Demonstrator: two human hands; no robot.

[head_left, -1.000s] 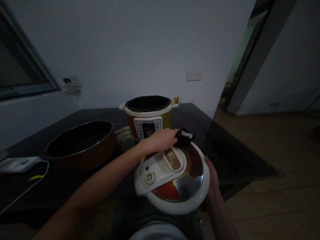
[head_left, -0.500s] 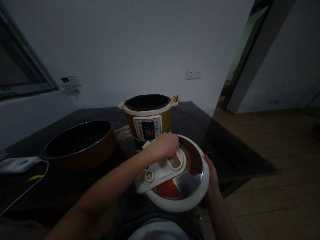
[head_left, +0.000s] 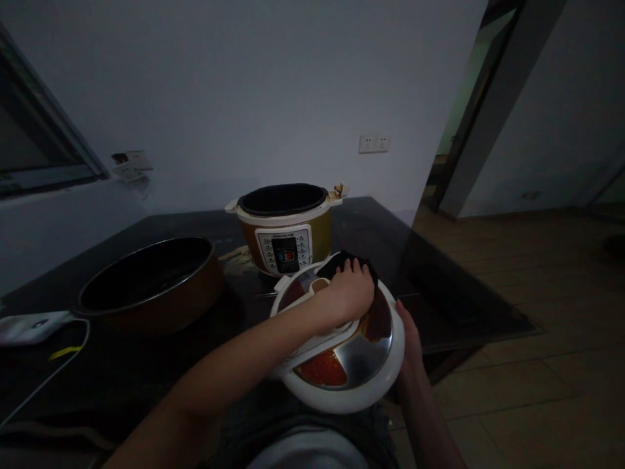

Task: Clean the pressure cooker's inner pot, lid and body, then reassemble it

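Note:
A round white pressure cooker lid with a silver and red top sits tilted over my lap. My right hand grips its right rim from behind and below. My left hand lies on top of the lid, its fingers pressed on a dark cloth at the lid's far edge. The lid's white handle is partly hidden under my left wrist.
An open yellow pressure cooker base stands on a dark table just behind the lid. A wide dark inner pot sits to the left. A white device with a cable lies at far left. Wooden floor extends right.
My left hand has slid with the cloth across the lid top, from the handle area toward the far right edge. The lid stays held by my right hand.

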